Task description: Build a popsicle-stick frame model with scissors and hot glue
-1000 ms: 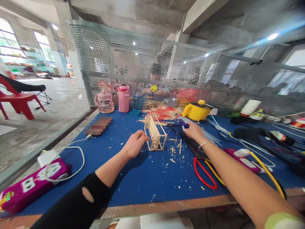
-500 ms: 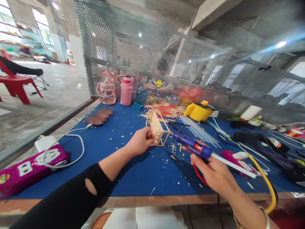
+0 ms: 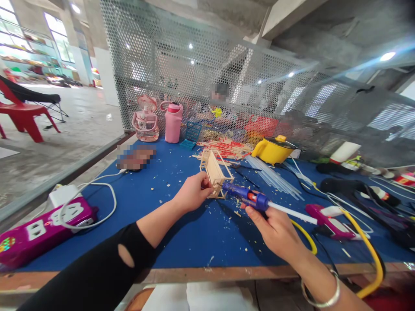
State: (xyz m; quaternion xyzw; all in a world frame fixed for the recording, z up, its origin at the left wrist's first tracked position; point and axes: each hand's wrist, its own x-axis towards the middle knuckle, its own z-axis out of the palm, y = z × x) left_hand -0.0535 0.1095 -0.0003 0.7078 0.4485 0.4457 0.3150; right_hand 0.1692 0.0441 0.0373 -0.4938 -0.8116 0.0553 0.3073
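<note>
My left hand point(image 3: 193, 191) is closed at the near left corner of a small wooden stick model point(image 3: 214, 168), its thumb and fingers pinched together there. Whether they grip the frame itself or a small piece against it is hidden. My right hand point(image 3: 275, 229) is wrapped round a blue hot glue gun point(image 3: 241, 192), with a white glue stick point(image 3: 293, 212) poking out of its back. The gun's nozzle points left and reaches the near end of the model, close to my left fingertips.
Wooden sticks with red ends point(image 3: 227, 149) and clear glue sticks point(image 3: 274, 176) lie behind the model. Beyond them stand a yellow pot point(image 3: 274, 151), a pink bottle point(image 3: 173, 123) and a perforated metal screen point(image 3: 194, 65). Purple power strips point(image 3: 45, 229) sit left and right, with trailing cables.
My right hand has moved the glue gun leftward, bringing its nozzle from the model's right side to near my left fingertips. The left hand has stayed almost in place.
</note>
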